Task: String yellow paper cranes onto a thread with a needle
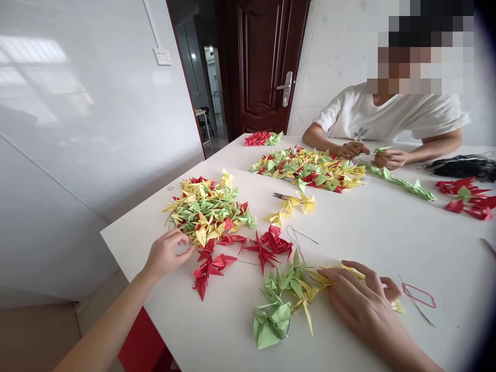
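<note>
White tabletop fills the view, with glossy white wall at the left and a dark wooden door behind its far edge. Near the table's left edge the left hand lies open, fingertips touching the near rim of a mixed pile of green, yellow and red paper cranes. Just beside it runs a string of red cranes, and toward the near edge a bunch of green and yellow cranes trails to the right hand, which rests flat on the yellow end, fingers spread and not closed on anything. A short yellow crane string lies mid-table, and a red elastic loop sits right of the right hand. At the far edge a second crane pile lies before another person in a white shirt, both of whose hands pinch a green crane strand.
</note>
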`<state>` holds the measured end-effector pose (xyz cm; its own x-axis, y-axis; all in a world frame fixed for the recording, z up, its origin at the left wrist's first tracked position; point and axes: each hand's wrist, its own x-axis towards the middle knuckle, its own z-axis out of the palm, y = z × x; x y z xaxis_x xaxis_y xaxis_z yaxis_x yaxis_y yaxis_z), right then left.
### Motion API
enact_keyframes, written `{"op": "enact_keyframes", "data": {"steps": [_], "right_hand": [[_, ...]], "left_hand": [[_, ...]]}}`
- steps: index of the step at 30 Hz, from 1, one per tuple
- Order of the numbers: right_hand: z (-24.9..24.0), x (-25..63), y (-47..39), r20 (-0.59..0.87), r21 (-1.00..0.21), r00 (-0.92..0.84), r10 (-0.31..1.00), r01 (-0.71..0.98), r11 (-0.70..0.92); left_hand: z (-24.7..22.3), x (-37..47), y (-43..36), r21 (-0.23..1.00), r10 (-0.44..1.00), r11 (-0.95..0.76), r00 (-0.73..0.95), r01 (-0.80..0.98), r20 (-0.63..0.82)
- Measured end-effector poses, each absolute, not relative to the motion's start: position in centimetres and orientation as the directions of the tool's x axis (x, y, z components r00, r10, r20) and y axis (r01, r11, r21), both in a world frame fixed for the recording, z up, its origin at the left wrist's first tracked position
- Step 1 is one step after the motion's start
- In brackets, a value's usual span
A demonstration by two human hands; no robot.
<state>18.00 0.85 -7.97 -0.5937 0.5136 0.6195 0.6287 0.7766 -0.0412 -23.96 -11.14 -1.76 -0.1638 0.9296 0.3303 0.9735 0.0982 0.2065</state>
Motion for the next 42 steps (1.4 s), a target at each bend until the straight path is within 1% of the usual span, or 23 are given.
{"op": "enact_keyframes", "data": {"steps": [3, 5, 8, 12, 17, 20, 22, 25, 27, 30, 32, 34, 35, 37, 39, 40, 42], "right_hand": [[-8.2, 18.1, 0.8, 0.605, -0.048, -0.597, 0.527, 0.633, 0.772], [-8.2, 18.2, 0.8, 0.600, -0.048, -0.599, 0.530, 0.634, 0.772], [-8.2, 18.1, 0.8, 0.602, -0.050, -0.595, 0.533, 0.638, 0.768], [-8.1, 18.0, 0.7, 0.605, -0.059, -0.590, 0.535, 0.636, 0.769], [-7.8, 17.9, 0.6, 0.610, -0.046, -0.595, 0.523, 0.632, 0.773], [-7.7, 17.9, 0.5, 0.616, -0.039, -0.598, 0.513, 0.627, 0.778], [-7.7, 18.0, 0.6, 0.617, -0.040, -0.598, 0.512, 0.626, 0.779], [-7.8, 18.0, 0.6, 0.615, -0.036, -0.604, 0.506, 0.620, 0.784], [-8.0, 18.0, 0.7, 0.607, -0.039, -0.609, 0.510, 0.619, 0.785], [-8.1, 18.0, 0.6, 0.602, -0.058, -0.603, 0.524, 0.621, 0.781], [-8.1, 18.1, 0.5, 0.608, -0.066, -0.594, 0.526, 0.623, 0.780], [-8.1, 18.1, 0.5, 0.611, -0.060, -0.596, 0.521, 0.622, 0.781], [-8.0, 18.1, 0.5, 0.612, -0.052, -0.601, 0.514, 0.618, 0.785], [-7.8, 18.1, 0.6, 0.621, -0.035, -0.610, 0.492, 0.606, 0.795], [-7.6, 17.9, 0.6, 0.628, -0.022, -0.616, 0.475, 0.597, 0.802], [-7.5, 17.9, 0.7, 0.631, -0.019, -0.616, 0.472, 0.596, 0.803], [-7.4, 17.7, 0.7, 0.634, -0.017, -0.615, 0.469, 0.595, 0.804]], "left_hand": [[-2.8, -23.5, -11.2, 0.143, 0.941, 0.168, -0.202, 0.975, 0.273], [-3.3, -23.5, -11.0, 0.124, 0.934, 0.218, -0.244, 0.968, 0.261], [-3.5, -23.3, -10.5, 0.117, 0.922, 0.262, -0.284, 0.958, 0.262], [-3.3, -23.2, -10.0, 0.084, 0.886, 0.329, -0.338, 0.940, 0.317], [-3.3, -23.2, -9.7, 0.081, 0.895, 0.305, -0.315, 0.949, 0.316], [-3.4, -23.4, -9.7, 0.112, 0.891, 0.282, -0.304, 0.953, 0.338], [-3.2, -23.7, -10.1, 0.173, 0.881, 0.252, -0.300, 0.952, 0.367], [-2.5, -24.8, -11.1, 0.333, 0.873, 0.175, -0.302, 0.927, 0.382], [-1.7, -25.6, -12.0, 0.446, 0.872, 0.143, -0.326, 0.883, 0.365], [-0.8, -26.9, -13.3, 0.611, 0.850, 0.173, -0.431, 0.773, 0.304], [-0.7, -27.6, -13.9, 0.726, 0.823, 0.221, -0.524, 0.651, 0.220], [-0.9, -28.2, -14.3, 0.840, 0.784, 0.239, -0.607, 0.488, 0.130], [-1.0, -28.5, -14.4, 0.892, 0.758, 0.225, -0.645, 0.392, 0.092], [-1.3, -28.7, -14.4, 0.980, 0.700, 0.123, -0.713, 0.156, 0.026], [-1.3, -28.8, -14.3, 0.999, 0.670, -0.007, -0.741, -0.052, -0.034], [-1.2, -28.7, -14.2, 0.991, 0.671, -0.057, -0.739, -0.123, -0.053], [-0.9, -28.5, -13.9, 0.977, 0.686, -0.108, -0.725, -0.185, -0.062]]}}
